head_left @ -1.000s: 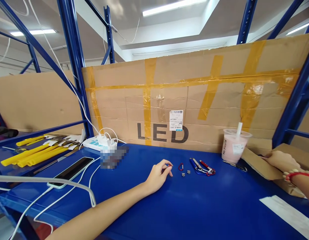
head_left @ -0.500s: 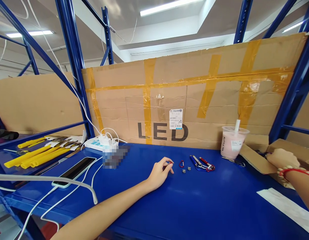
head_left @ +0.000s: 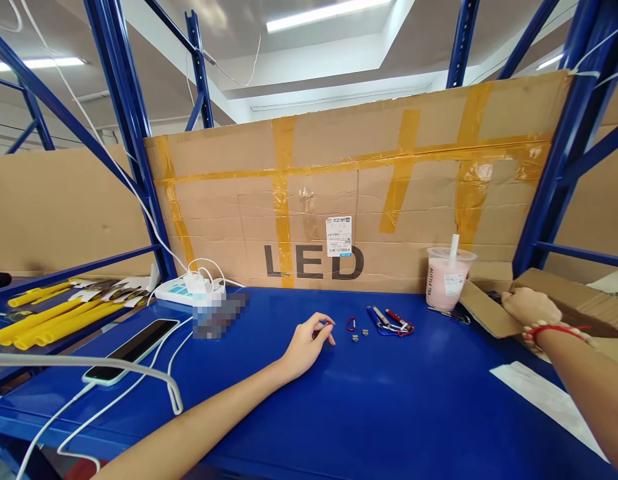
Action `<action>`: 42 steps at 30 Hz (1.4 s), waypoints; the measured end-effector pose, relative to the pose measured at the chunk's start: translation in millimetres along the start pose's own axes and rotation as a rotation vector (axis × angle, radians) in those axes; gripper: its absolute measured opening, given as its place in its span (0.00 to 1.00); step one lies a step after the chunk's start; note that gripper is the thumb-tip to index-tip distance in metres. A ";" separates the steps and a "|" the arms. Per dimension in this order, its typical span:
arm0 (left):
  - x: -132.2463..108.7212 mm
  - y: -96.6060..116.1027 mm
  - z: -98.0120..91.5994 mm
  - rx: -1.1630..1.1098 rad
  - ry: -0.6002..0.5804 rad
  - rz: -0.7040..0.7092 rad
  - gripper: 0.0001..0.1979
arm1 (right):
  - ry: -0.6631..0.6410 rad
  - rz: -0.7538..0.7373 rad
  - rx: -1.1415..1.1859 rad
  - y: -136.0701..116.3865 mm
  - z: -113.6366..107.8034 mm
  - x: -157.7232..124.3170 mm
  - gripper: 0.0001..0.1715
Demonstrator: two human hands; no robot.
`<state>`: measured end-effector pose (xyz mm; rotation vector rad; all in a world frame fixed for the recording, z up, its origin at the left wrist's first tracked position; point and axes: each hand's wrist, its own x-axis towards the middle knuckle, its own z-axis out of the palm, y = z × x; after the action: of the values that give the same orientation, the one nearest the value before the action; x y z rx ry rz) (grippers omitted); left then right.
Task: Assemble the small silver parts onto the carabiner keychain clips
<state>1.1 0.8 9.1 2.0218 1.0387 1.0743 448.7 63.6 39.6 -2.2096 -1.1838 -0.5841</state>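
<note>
My left hand (head_left: pixel 307 345) rests on the blue tabletop (head_left: pixel 389 400) with its fingers curled together. A speck of red shows at its fingertips, too small to name. Just right of it lie a small red carabiner (head_left: pixel 351 324) and two tiny metal pieces, one nearer (head_left: pixel 355 338) and one farther (head_left: pixel 365 332). Beyond them is a cluster of blue, silver and red carabiners (head_left: pixel 390 322). My right hand (head_left: pixel 531 307), wearing a beaded and red-cord bracelet (head_left: pixel 556 331), reaches into an open cardboard box (head_left: pixel 581 300). Its fingers are hidden inside.
A pink drink cup (head_left: pixel 446 280) with a straw stands left of the box, a dark clip-like item (head_left: pixel 451 315) by its base. White paper (head_left: pixel 543 400) lies at right. At left are a phone (head_left: pixel 131 350) with cables, a power strip (head_left: pixel 176 291) and yellow-handled tools (head_left: pixel 63 320).
The view has turned slightly right, so everything sits farther left. My right hand stays at the box, and more of its forearm shows. My left hand keeps its curled pose on the table.
</note>
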 end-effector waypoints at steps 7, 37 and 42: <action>1.3 -2.5 0.8 -0.002 -0.001 -0.006 0.11 | -0.222 0.313 0.011 -8.1 1.1 1.9 0.28; -4.7 13.2 -0.4 -0.001 -0.073 0.019 0.09 | -0.695 -0.239 1.340 -181.9 -65.8 -174.3 0.15; -5.1 9.0 1.8 -0.028 -0.084 0.097 0.09 | -0.721 -0.428 1.264 -177.2 -66.6 -184.3 0.15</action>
<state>4.0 -8.3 13.4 2.0948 0.8861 1.0372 195.8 -11.3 25.4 -1.0288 -1.6940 0.7535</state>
